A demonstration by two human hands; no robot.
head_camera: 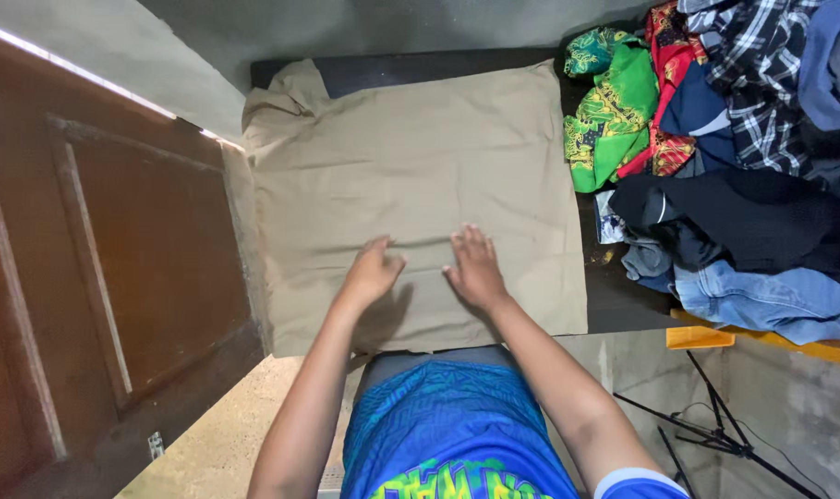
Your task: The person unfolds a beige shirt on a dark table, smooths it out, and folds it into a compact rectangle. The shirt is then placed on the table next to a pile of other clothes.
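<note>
Head view, looking straight down: we have a khaki garment (420, 185) spread flat across a dark tabletop (614, 296), its collar end toward the far left corner and its near edge hanging just over the tabletop's front. Our left hand (374, 271) and right hand (476, 270) lie side by side on the lower middle of the cloth, palms down and fingers spread, gripping nothing; they seem to press the fabric flat. To the right, touching the khaki edge, sits a loose heap of clothes (734, 148): a green patterned piece, a red one, a plaid shirt, dark items and blue denim. No basket or bin shows. A brown wooden door (115, 277) stands at left, and thin black tripod legs (715, 434) at lower right.
</note>
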